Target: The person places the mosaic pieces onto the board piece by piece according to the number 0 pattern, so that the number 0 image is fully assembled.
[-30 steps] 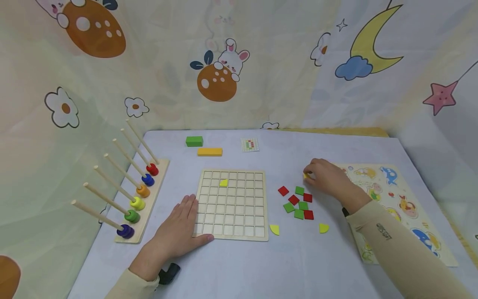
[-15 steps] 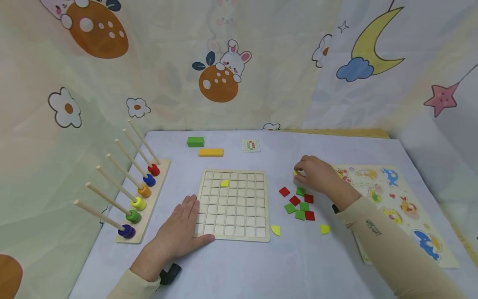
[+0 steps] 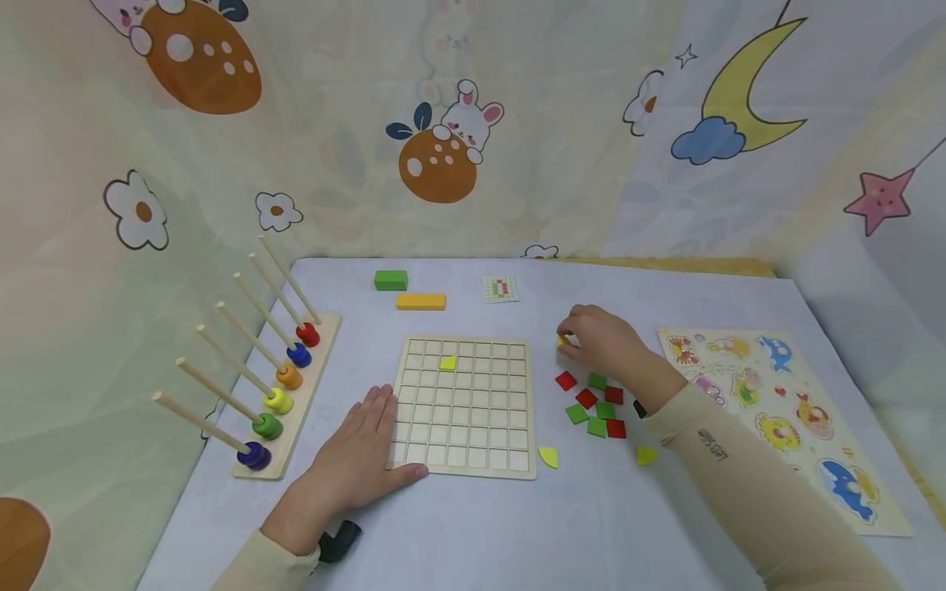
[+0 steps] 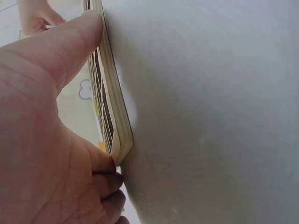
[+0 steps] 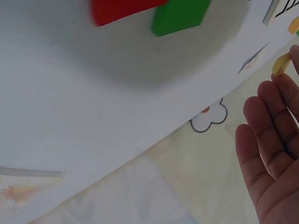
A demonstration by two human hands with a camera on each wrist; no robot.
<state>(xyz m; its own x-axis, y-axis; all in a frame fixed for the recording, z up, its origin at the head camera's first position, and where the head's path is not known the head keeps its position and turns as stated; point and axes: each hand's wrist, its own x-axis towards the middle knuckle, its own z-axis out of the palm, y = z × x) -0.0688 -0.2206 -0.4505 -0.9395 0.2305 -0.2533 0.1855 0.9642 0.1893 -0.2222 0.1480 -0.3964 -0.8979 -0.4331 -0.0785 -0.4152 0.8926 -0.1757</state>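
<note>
A wooden grid board (image 3: 469, 414) lies on the white-covered table with one yellow piece (image 3: 447, 363) in a cell of its second row. My left hand (image 3: 355, 451) rests at the board's lower left corner, fingers straight along its side and thumb at its near edge. To the right of the board, my right hand (image 3: 606, 345) pinches a small yellow piece (image 5: 281, 64) between thumb and index finger, above the table. Below this hand lie several red tiles (image 3: 586, 399) and green tiles (image 3: 605, 410). Two yellow quarter-round pieces (image 3: 548, 457) lie nearer me.
A rack of slanting pegs with coloured rings (image 3: 288, 376) stands at left. At the back lie a green block (image 3: 391, 281), an orange bar (image 3: 421, 302) and a small pattern card (image 3: 501, 289). An animal picture board (image 3: 769, 386) lies at right, partly under my right arm.
My right hand has moved left, toward the grid board, carrying the yellow piece. More of the picture board is uncovered. My left hand stays in place at the board.
</note>
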